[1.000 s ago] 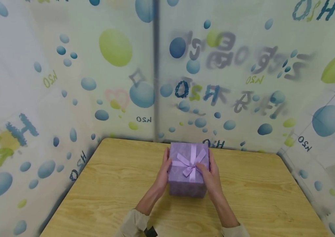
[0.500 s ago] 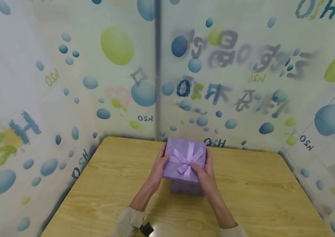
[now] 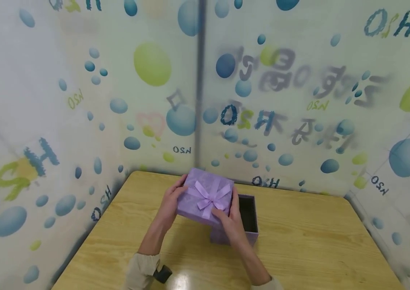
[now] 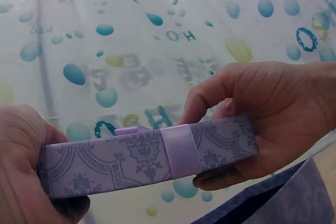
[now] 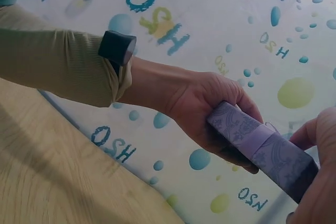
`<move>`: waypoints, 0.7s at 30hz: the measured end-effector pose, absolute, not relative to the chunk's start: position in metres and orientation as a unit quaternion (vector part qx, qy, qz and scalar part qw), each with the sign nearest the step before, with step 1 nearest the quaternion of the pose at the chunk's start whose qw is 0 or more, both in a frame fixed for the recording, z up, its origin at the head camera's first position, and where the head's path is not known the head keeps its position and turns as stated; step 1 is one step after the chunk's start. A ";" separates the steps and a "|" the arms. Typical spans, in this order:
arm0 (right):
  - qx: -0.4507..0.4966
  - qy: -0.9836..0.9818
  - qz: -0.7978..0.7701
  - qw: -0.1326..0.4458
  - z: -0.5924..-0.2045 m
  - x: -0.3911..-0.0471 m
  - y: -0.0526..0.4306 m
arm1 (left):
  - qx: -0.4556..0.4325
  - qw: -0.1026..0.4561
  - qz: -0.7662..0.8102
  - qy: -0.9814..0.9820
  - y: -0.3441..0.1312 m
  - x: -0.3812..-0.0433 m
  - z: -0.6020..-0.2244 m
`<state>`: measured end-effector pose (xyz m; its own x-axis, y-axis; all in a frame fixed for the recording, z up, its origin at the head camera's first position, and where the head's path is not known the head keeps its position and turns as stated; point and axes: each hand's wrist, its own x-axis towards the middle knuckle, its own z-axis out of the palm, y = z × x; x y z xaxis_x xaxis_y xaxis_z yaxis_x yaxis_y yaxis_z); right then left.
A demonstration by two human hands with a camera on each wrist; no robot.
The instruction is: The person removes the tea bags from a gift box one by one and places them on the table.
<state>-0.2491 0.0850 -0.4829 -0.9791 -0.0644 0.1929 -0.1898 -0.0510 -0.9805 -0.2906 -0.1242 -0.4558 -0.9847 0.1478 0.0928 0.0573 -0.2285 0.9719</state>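
Both hands hold a purple patterned gift box lid (image 3: 205, 189) with a lilac ribbon bow (image 3: 210, 197) on top. My left hand (image 3: 170, 203) grips its left edge, thumb over the top and fingers underneath. On the opposite edge my right hand (image 3: 232, 219) grips it, thumb beside the bow. The wrist views show the lid's side wall (image 4: 131, 161) between the two hands, fingertips curling below it. Under and to the right of the lid stands the purple box base (image 3: 255, 217), its dark inside partly showing. The lid and right hand hide the rest of it.
A light wooden table (image 3: 317, 229) carries the box base. Wall sheets (image 3: 281, 100) printed with blue and green dots enclose it at the back and sides. A black band with a small device (image 3: 162, 274) is on the left wrist.
Both hands have lifted the lid off the base and carried it to the left, tilting it. The base's dark inside now shows on the right.
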 end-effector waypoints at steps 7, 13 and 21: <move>0.170 -0.654 0.737 0.010 -0.489 -0.251 0.060 | 0.059 0.058 0.769 0.634 -0.163 -0.294 -0.450; 0.225 -0.649 0.727 -0.020 -0.501 -0.251 0.039 | 0.041 0.035 0.771 0.635 -0.192 -0.293 -0.450; 0.225 -0.683 0.694 -0.035 -0.524 -0.253 0.025 | 0.028 0.050 0.737 0.673 -0.216 -0.294 -0.472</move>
